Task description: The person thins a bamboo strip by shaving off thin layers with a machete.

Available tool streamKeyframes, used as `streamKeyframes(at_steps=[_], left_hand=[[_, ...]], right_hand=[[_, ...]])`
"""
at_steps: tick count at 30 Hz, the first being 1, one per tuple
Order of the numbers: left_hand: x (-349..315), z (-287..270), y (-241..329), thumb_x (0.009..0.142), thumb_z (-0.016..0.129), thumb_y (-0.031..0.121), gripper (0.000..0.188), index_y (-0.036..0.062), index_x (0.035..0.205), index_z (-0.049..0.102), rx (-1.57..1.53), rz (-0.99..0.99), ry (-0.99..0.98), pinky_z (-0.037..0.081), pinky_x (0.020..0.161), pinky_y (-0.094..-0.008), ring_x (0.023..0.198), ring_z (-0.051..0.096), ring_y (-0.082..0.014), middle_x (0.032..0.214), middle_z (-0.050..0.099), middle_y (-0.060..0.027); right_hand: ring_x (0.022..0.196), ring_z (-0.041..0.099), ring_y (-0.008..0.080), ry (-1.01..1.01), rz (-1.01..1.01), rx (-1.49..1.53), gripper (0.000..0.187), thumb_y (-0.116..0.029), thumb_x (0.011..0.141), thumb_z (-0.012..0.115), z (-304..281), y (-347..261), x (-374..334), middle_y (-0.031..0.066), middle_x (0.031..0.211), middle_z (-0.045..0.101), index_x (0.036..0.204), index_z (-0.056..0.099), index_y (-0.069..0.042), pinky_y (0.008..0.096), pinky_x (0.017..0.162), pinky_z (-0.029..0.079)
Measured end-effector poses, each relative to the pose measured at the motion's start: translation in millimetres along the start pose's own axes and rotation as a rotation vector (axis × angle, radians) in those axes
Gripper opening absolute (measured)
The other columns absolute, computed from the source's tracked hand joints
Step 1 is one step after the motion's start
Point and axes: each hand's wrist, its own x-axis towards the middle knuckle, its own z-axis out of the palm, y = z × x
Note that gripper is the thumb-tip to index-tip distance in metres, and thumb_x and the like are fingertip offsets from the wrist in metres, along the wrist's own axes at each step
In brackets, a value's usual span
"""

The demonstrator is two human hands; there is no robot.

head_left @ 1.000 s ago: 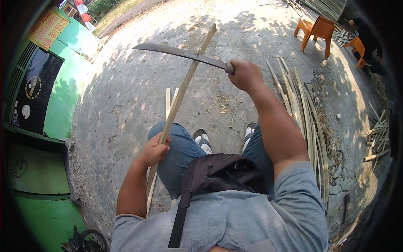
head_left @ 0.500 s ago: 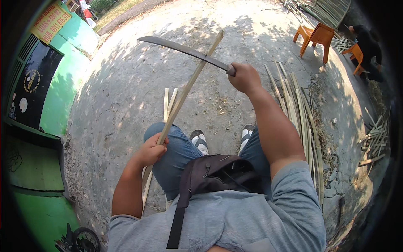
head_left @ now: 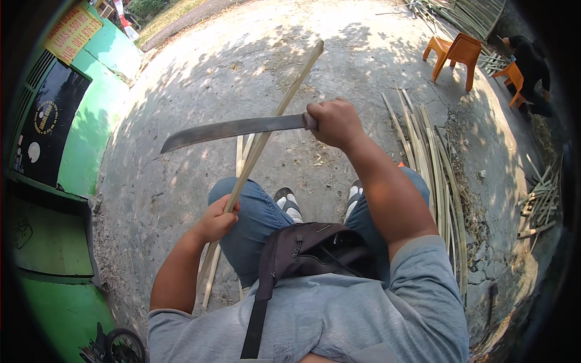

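My left hand (head_left: 219, 219) is closed around the lower part of a long, narrow bamboo strip (head_left: 295, 86), which slants up and away to the right past my left knee. A machete (head_left: 236, 128) with a long, slightly curved dark blade is gripped by its handle in my right hand (head_left: 336, 123). Its blade lies across the strip around mid-length, tip pointing left. Whether the edge bites into the strip I cannot tell. Two pale strips (head_left: 240, 154) show on the ground beyond my left knee, partly behind the held strip.
Long bamboo strips (head_left: 431, 154) lie in a bundle right of my right leg. Farther right is a pile of short pieces (head_left: 540, 202). An orange plastic chair (head_left: 458, 55) stands at the back right, near a person in dark clothes (head_left: 529, 69). A green wall (head_left: 100, 115) runs along the left.
My right hand has drawn the machete toward me and left, so its blade now crosses the strip lower down. My left hand has shifted slightly left and nearer, still holding the strip.
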Motion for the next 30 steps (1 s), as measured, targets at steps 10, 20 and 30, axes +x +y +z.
streamKeyframes(at_steps=[10, 20, 30], left_hand=[[16.3, 0.9, 18.1, 0.089, 0.057, 0.007, 0.020, 0.0089, 0.109, 0.052, -0.049, -0.153, -0.047, 0.036, 0.049, -0.0280, 0.056, 0.044, -0.0084, 0.075, 0.050, 0.0023], [9.9, -0.3, 5.5, 0.087, 0.055, 0.006, 0.024, 0.0085, 0.111, 0.052, -0.111, -0.066, 0.009, 0.035, 0.047, -0.0272, 0.054, 0.042, -0.0084, 0.078, 0.051, 0.0006], [11.6, 0.5, 4.8, 0.087, 0.055, 0.006, 0.027, 0.0084, 0.114, 0.053, -0.134, -0.063, 0.016, 0.034, 0.047, -0.0272, 0.055, 0.044, -0.0084, 0.080, 0.054, 0.0008]], right_hand=[[0.080, 0.073, 0.0343, -0.168, 0.184, 0.049, 0.007, -0.023, 0.085, 0.070, 0.4, 13.0, -6.4, 0.0094, 0.081, 0.074, 0.087, 0.071, -0.017, 0.0493, 0.075, 0.056], [0.075, 0.071, 0.0360, -0.045, 0.241, 0.005, 0.011, -0.024, 0.088, 0.071, -2.9, 28.2, 1.9, 0.0106, 0.076, 0.070, 0.085, 0.067, -0.014, 0.0501, 0.071, 0.054], [0.077, 0.070, 0.0386, -0.101, 0.257, 0.095, 0.013, -0.025, 0.087, 0.072, -11.5, 16.7, -2.4, 0.0132, 0.078, 0.071, 0.086, 0.067, -0.013, 0.0526, 0.072, 0.054]])
